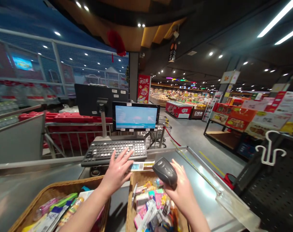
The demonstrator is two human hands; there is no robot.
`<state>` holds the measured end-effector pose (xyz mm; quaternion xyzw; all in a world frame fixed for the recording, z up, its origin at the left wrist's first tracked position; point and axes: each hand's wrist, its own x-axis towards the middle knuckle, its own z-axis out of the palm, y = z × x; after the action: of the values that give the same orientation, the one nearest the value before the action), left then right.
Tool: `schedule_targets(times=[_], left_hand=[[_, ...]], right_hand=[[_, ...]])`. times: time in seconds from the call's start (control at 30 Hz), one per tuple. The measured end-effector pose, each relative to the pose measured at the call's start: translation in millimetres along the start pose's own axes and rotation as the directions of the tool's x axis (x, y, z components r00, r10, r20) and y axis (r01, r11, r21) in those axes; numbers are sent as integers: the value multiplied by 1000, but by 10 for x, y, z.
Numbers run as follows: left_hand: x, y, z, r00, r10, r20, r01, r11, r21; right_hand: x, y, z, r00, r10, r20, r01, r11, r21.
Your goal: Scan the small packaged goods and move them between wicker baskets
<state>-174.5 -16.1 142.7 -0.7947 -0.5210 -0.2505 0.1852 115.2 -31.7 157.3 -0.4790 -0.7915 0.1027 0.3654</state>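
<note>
My left hand [119, 170] reaches over the front right part of the black keyboard [107, 149], its fingers spread. A long flat packet with a barcode [141, 166] extends to the right from beside my index finger and thumb; whether they grip it I cannot tell. My right hand [181, 187] is closed round a dark barcode scanner [164, 170], its head close to the packet's right end. Below both hands stands a wicker basket [129, 201] of small colourful packaged goods. Another wicker basket [49, 187] with packets is at the lower left, partly behind my left forearm.
A lit screen [136, 116] and a dark monitor back [93, 100] rise behind the keyboard. The metal counter [201, 180] has a raised edge on the right. White hooks [269, 149] hang on a black rack at right. Shopping carts [158, 137] stand beyond.
</note>
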Motion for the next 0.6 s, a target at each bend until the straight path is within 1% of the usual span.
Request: schedule_targets(times=[0.1, 0.2, 0.37, 0.6], left_hand=[[-57, -118, -120, 996, -36, -86, 38, 999, 14], [-130, -215, -204, 988, -51, -145, 55, 998, 29], [-242, -333, -307, 980, -70, -188, 80, 996, 47], [-360, -408, -441, 974, -101, -200, 120, 989, 85]], right_hand=[[41, -160, 55, 999, -34, 25, 34, 999, 1], [64, -317, 108, 997, -64, 39, 64, 998, 4], [90, -515, 215, 991, -104, 84, 104, 995, 0], [101, -740, 343, 980, -136, 148, 134, 991, 25]])
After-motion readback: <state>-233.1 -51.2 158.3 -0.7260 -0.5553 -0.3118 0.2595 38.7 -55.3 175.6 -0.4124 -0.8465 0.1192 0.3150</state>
